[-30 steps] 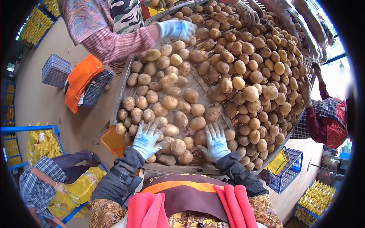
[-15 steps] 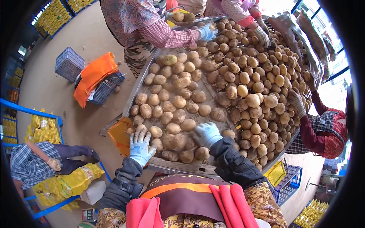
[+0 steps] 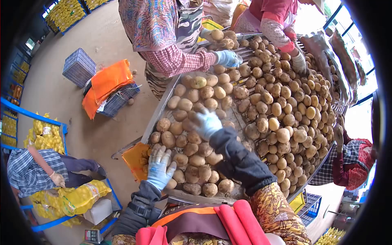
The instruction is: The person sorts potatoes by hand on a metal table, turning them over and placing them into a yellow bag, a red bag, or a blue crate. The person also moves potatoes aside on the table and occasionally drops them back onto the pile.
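Potatoes [image 3: 199, 160] cover the sorting table [image 3: 157, 116], some loosely spread on the near left part and a dense heap [image 3: 290, 118] on the right. My left hand [image 3: 160, 168], in a light blue and white glove, lies at the left edge over potatoes with its fingers stretched out. Just beside its fingertips hangs an orange mesh bag [image 3: 134, 158] with potatoes at its mouth. My right hand [image 3: 207, 124], in the same kind of glove, is over the middle of the loose potatoes. Motion smears its fingers, so any grip is hidden.
Across the table, a co-worker's blue-gloved hand [image 3: 228, 59] and another's gloved hand [image 3: 299, 63] reach among potatoes. A third person [image 3: 351, 159] stands at right. Crates [image 3: 79, 68] and orange cloth [image 3: 108, 85] sit on the floor at left, near filled yellow bags [image 3: 77, 196].
My right hand has moved forward and left from the table's near side. My left hand has shifted slightly down and right in view. Several loose potatoes now lie closer to the orange bag.
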